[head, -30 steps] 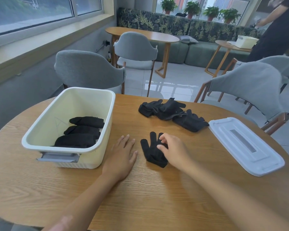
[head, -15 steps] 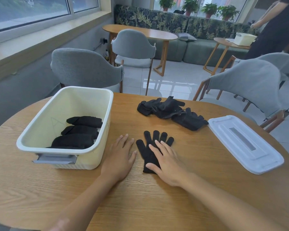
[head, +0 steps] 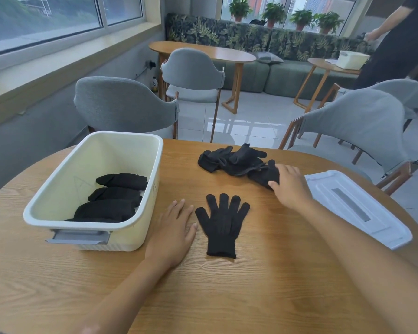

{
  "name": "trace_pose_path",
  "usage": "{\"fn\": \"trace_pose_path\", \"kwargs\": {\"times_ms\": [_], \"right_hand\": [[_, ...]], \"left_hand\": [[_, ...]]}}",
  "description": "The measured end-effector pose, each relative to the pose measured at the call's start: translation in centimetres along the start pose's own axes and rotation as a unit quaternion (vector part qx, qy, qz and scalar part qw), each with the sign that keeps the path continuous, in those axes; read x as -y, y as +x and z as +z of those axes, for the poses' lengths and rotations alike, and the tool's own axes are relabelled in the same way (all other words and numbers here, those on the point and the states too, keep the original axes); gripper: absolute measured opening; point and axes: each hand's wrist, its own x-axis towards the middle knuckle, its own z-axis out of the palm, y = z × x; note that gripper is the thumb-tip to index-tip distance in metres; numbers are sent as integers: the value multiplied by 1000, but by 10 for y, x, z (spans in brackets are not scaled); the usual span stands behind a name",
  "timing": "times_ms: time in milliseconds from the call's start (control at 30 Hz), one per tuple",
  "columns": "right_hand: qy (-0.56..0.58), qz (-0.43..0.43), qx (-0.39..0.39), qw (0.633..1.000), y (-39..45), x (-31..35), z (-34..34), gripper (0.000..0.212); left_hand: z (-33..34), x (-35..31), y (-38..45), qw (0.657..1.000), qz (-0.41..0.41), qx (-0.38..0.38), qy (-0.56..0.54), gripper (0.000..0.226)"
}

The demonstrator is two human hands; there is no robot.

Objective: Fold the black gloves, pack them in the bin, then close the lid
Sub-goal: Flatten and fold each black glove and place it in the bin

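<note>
Cream bin (head: 152,196), unlidded, on wooden table (head: 263,297): held three folded black gloves (head: 116,196). No readable writing or brand on any item. One flat glove (head: 222,224) lay between the hands. Left hand (head: 173,229): flat on table, fingers straight. Right hand (head: 291,185): fingers curled onto loose glove pile (head: 237,160). White lid (head: 357,208) at right.

Round wooden table (head: 251,297), grey chairs (head: 126,104), leaf-patterned sofa (head: 263,39), potted plants (head: 273,13)
</note>
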Motion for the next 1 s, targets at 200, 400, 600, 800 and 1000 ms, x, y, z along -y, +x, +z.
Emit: {"fn": "trace_pose_path", "kwargs": {"times_ms": [200, 400, 600, 800, 1000], "right_hand": [[-27, 2, -23, 999, -1, -14, 5, 38], [22, 23, -83, 996, -3, -13, -17, 14], [67, 17, -121, 990, 4, -3, -72, 20], [119, -7, -132, 984, 3, 14, -104, 13], [166, -38, -118, 978, -6, 36, -109, 16]], "left_hand": [[0, 0, 0, 1000, -4, 3, 0, 58], [-1, 0, 0, 1000, -4, 3, -1, 58], [-1, 0, 0, 1000, -5, 1, 1, 57], [-3, -2, 0, 1000, 0, 14, 0, 58], [-9, -13, -7, 992, 13, 22, -121, 54]]}}
